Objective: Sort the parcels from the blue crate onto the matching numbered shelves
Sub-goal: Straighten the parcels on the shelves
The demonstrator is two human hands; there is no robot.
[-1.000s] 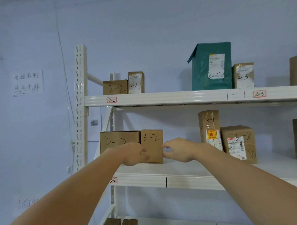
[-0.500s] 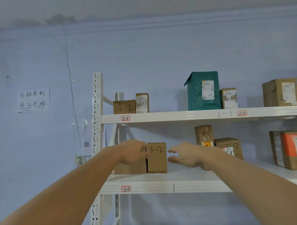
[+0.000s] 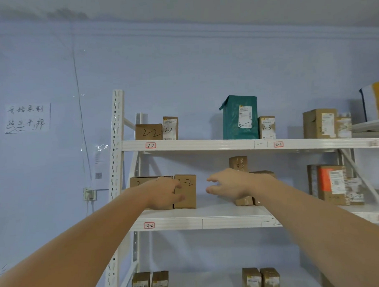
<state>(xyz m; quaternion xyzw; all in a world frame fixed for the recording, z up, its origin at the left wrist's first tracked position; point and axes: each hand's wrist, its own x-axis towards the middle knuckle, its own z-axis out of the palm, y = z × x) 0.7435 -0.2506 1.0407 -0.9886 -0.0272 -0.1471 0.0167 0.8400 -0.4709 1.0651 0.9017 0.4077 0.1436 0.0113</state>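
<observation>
— On the 3-2 shelf (image 3: 200,214), what?
— Small upright parcel (image 3: 186,192) marked "-2" on its front, first digit hidden behind the left hand (image 3: 164,193). Standing near the left end, just above the red-framed 3-2 tag (image 3: 149,225). Touching a wider brown box (image 3: 142,181) on its left.
— And that left hand?
— Reaching in front of the wider box, fingers (image 3: 178,186) loosely bent, tips overlapping the parcel's left edge. Touching it or merely in front of it: cannot tell. Nothing gripped.
— The right one?
— Right hand (image 3: 229,184) apart from the parcel, to its right, bare shelf between. Fingers spread and relaxed, holding nothing. Covering part of the 3-3 boxes (image 3: 239,163) behind it.
— Higher up?
— Upper shelf (image 3: 206,145) with a 2-2 tag (image 3: 150,145) and two brown boxes marked 2-2 (image 3: 149,132) above it. Further right a green parcel (image 3: 239,117), then a small box marked 2-3 (image 3: 267,127) over the 2-3 tag (image 3: 278,144).
— Below?
— Two pairs of small brown boxes (image 3: 150,284) on the lowest level in view. On the wall at left, a handwritten paper note (image 3: 26,118).
</observation>
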